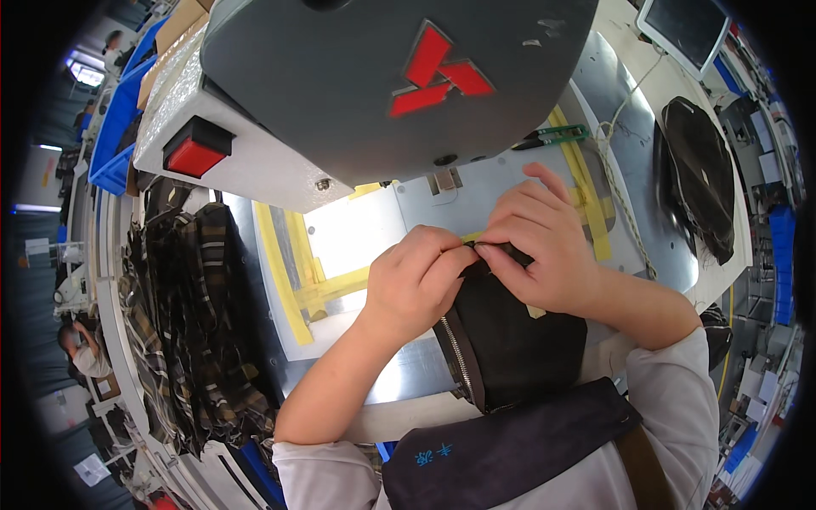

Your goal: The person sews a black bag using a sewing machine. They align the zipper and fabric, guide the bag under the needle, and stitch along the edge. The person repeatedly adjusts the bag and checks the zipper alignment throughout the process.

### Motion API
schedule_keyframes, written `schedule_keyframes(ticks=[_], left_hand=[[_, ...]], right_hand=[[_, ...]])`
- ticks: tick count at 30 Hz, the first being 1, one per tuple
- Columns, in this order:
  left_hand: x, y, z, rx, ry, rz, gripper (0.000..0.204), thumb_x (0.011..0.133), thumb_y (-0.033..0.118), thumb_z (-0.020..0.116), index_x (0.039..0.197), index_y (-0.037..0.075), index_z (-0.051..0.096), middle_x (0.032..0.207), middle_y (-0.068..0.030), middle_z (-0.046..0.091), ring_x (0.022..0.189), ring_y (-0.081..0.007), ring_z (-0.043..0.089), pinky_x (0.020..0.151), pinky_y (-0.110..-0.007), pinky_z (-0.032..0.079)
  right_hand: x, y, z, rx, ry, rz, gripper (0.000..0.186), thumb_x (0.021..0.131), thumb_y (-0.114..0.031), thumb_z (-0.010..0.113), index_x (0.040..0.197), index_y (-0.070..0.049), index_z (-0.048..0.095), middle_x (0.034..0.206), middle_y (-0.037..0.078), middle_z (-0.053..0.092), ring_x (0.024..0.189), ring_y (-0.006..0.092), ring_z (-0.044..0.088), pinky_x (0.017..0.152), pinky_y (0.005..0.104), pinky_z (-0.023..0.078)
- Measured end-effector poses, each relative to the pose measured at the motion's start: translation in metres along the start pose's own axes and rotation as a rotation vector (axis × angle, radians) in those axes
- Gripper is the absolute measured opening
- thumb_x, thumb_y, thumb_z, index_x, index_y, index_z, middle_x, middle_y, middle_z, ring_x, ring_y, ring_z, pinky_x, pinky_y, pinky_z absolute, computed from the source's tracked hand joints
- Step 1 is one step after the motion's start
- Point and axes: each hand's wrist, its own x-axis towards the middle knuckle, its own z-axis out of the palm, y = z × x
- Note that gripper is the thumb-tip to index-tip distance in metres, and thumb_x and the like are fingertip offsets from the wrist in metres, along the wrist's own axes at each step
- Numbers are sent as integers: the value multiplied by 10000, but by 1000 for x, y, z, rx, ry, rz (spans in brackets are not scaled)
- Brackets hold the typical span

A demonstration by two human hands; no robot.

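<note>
The metal surface point(391, 374) is stretching beneath a large grey machine head point(323, 85). Piled plaid fabric point(195, 323) is lying at the left. A black pouch point(527, 340) is resting near the surface's front edge. Left hand point(416, 276) and right hand point(540, 246) are pinching its upper edge, fingertips nearly meeting. A silver zipper point(457, 353) is running along its left side.

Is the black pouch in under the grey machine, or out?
Out: the pouch is on the near side of the machine, uncovered; the left hand and right hand pinch the pouch's far edge.
</note>
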Motion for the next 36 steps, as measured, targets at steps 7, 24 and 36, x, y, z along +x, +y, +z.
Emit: schedule_keyframes(ticks=[7, 24, 36], left_hand=[[-6, 3, 2, 1, 66, -88, 309, 593, -10, 727, 840, 76, 562, 906, -32, 661, 607, -188, 609, 494, -279, 477], [-3, 6, -4, 133, 13, 48, 173, 699, 5, 671, 807, 53, 544, 875, -40, 644, 587, -141, 622, 435, -252, 452], [-3, 4, -4, 87, 88, 103, 143, 717, 16, 675, 786, 53, 556, 896, -49, 676, 609, -145, 647, 442, -242, 463]], right_hand=[[-2, -7, 0, -184, 93, -198, 150, 658, -134, 736, 785, -108, 661, 805, -9, 575, 838, 163, 580, 988, 508, 373], [-4, -6, 0, -149, 82, -218, 125, 692, -119, 727, 779, -111, 639, 820, -8, 582, 807, 164, 590, 998, 520, 360], [-7, 0, 2, -125, 181, -357, 144, 676, -81, 717, 784, -130, 636, 815, -31, 582, 774, 162, 599, 968, 506, 384]])
